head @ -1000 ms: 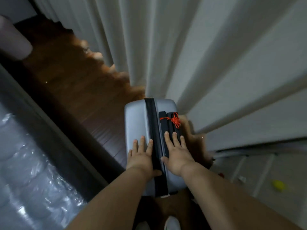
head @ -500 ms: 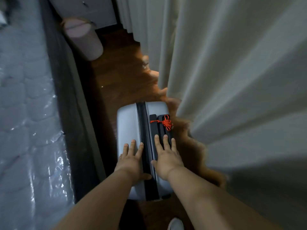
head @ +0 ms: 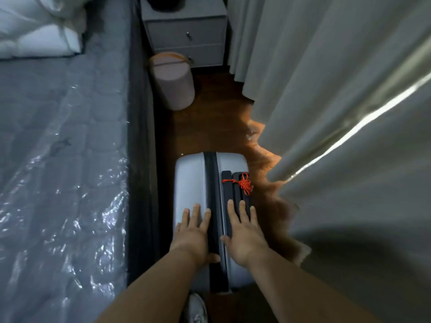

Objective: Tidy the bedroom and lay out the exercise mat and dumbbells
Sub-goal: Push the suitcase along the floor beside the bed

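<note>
Both hands flat on top of pale grey suitcase (head: 190, 176), standing upright in narrow aisle btwn bed and curtain. Left hand (head: 194, 236) on left shell, fingers straight and spread, thumb across the dark zip band; right hand (head: 243, 236) on right shell, fingers (head: 241, 212) reaching onto black handle (head: 235, 183) w/ red knotted cord (head: 245, 185) tied round it. No grip closed on anything: both palms open, pressing/pushing, not clutching.

Suitcase on wood floor (head: 210, 122), mid-aisle. Left: mattress (head: 63, 159), plastic wrap over near part, dark bed frame edge alongside. Right: grey curtain (head: 338, 113), hem just beside the case, strip of daylight at a fold. Far: round pinkish bin (head: 173, 87) on floor, just in front of grey nightstand (head: 186, 36) w/ drawers. White bedding (head: 37, 26) bunched at far left on bed. White shoe (head: 198, 308) at near edge.

Progress, as judged: early, tidying phase only. Looks like case being shifted along aisle, prob. to clear floor space; destination not evident. Exercise mat & dumbbells not in view anywhere, so nothing laid out yet as far as shown. Left to do: park suitcase out of way, sort bedding maybe, fetch mat, unroll on open floor, set dumbbells by it. Aisle tight, bin ahead in the case's path; prob. needs steering or a stop short of it.
</note>
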The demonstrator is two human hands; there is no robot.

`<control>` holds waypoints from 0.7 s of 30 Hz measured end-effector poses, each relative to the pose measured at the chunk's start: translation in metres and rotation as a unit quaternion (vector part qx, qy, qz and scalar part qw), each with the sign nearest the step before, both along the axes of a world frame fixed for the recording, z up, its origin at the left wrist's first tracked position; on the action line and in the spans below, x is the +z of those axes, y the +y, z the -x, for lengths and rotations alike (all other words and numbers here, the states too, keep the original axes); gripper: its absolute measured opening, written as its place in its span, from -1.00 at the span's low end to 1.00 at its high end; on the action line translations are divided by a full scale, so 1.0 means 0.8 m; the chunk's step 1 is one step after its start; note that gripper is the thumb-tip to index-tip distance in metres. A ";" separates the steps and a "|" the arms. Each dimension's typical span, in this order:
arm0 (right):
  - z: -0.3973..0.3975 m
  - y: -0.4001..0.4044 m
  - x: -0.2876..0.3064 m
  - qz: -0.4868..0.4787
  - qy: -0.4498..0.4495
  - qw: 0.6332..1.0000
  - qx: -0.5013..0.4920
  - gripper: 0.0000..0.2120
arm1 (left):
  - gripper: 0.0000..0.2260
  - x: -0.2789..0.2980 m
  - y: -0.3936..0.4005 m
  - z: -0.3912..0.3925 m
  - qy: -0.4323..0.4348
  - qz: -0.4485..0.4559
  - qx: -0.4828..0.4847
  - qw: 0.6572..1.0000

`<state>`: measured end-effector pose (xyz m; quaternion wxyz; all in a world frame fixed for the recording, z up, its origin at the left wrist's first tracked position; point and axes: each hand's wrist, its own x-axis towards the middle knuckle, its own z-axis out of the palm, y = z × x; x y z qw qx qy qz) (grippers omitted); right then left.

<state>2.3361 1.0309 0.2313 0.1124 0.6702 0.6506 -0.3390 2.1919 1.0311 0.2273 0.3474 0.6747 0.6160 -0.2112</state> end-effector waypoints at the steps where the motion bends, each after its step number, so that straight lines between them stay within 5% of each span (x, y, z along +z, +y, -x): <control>1: 0.011 0.025 -0.002 0.000 0.003 1.000 0.003 -0.17 | 0.05 0.000 0.023 0.012 -0.002 0.002 0.009 1.000; 21: 0.216 0.491 -0.013 0.005 0.009 0.998 0.069 -0.19 | 0.08 -0.002 0.475 0.218 0.008 0.001 0.055 0.998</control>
